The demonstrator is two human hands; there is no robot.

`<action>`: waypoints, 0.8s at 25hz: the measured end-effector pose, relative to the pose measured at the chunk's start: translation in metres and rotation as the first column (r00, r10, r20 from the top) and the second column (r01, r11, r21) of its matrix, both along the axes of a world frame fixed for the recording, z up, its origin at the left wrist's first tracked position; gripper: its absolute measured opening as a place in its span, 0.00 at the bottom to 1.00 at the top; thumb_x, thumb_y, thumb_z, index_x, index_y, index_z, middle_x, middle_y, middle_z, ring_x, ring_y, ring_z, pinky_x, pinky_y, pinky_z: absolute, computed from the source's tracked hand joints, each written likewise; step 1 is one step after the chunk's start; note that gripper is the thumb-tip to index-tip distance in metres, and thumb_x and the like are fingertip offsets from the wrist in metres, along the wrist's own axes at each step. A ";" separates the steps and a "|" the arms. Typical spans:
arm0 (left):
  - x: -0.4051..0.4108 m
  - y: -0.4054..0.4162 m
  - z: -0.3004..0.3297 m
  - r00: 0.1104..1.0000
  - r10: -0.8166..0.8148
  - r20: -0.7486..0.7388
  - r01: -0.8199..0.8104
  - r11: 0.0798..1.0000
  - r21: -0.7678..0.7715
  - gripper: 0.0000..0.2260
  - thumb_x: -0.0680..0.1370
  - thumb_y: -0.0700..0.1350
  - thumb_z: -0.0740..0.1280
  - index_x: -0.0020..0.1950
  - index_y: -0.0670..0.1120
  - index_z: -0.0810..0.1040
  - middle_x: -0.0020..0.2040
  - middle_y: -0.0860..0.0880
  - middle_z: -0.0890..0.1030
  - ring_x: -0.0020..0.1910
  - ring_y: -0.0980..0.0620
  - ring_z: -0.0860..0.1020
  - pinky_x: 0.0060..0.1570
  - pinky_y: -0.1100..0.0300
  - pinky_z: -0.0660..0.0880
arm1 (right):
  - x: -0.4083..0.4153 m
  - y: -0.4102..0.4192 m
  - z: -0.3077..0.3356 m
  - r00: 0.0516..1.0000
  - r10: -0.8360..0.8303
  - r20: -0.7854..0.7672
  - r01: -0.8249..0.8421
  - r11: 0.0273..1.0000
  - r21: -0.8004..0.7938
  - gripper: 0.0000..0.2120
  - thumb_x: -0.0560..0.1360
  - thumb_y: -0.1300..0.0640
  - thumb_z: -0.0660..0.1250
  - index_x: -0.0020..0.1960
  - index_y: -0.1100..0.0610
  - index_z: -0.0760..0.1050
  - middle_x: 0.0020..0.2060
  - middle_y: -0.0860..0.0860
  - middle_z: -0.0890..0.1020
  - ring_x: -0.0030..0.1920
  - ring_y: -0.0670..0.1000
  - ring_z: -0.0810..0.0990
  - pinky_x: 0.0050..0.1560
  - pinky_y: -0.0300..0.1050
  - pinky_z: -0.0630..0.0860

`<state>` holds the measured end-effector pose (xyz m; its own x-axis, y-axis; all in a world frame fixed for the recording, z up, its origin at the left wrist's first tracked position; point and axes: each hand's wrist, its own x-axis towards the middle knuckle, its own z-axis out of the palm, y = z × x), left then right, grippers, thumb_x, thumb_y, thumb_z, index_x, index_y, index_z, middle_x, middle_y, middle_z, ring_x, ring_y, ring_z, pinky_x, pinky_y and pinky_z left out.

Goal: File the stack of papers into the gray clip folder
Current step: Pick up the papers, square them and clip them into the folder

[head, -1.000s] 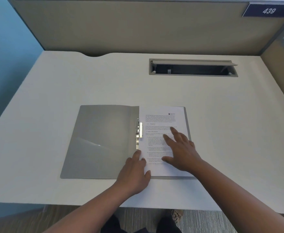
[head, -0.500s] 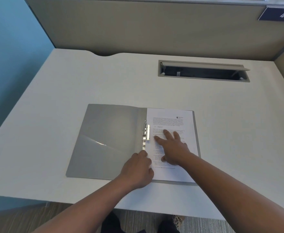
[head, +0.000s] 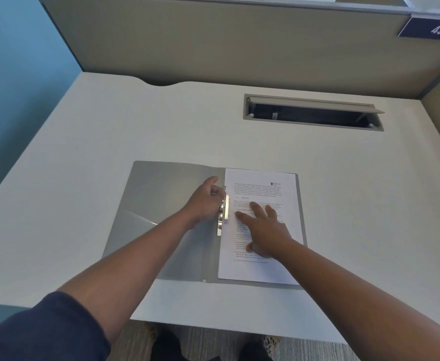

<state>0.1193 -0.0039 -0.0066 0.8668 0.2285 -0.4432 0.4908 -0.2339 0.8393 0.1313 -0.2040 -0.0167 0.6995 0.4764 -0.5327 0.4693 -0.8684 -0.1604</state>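
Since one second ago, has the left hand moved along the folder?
Yes. The left hand went from the gray folder's near edge up the spine to the metal clip.

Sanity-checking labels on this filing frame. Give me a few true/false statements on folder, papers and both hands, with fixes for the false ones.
1. The gray clip folder lies open on the desk. True.
2. The stack of papers lies on the folder's left half. False: it lies on the right half.
3. The right hand rests flat on the papers, fingers spread. True.
4. The left hand lies idle on the desk. False: it is at the metal clip by the spine, fingers curled at it.
5. The sign reads 439. True.
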 end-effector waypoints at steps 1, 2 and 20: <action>-0.001 0.002 0.001 0.999 -0.008 0.042 0.007 1.000 0.002 0.20 0.83 0.46 0.65 0.75 0.47 0.70 0.59 0.45 0.81 0.57 0.50 0.80 0.62 0.52 0.77 | 0.000 0.000 0.000 1.000 0.001 0.003 -0.001 1.000 0.002 0.47 0.72 0.49 0.77 0.80 0.38 0.52 0.83 0.50 0.47 0.81 0.67 0.44 0.70 0.78 0.63; -0.005 0.004 0.003 0.996 -0.036 0.084 0.035 0.999 0.010 0.14 0.83 0.46 0.66 0.68 0.48 0.76 0.56 0.46 0.82 0.52 0.51 0.81 0.57 0.53 0.79 | 0.000 0.000 0.000 1.000 0.001 0.006 -0.001 1.000 0.004 0.46 0.72 0.48 0.77 0.80 0.37 0.52 0.83 0.50 0.47 0.81 0.66 0.45 0.70 0.77 0.63; -0.038 0.005 -0.016 0.968 -0.167 -0.188 0.223 0.914 0.339 0.25 0.58 0.44 0.85 0.47 0.47 0.76 0.44 0.52 0.76 0.39 0.53 0.73 0.40 0.57 0.73 | -0.001 -0.004 0.001 0.998 0.026 0.055 -0.026 1.000 -0.009 0.46 0.72 0.45 0.76 0.80 0.36 0.50 0.83 0.49 0.48 0.81 0.65 0.47 0.70 0.71 0.66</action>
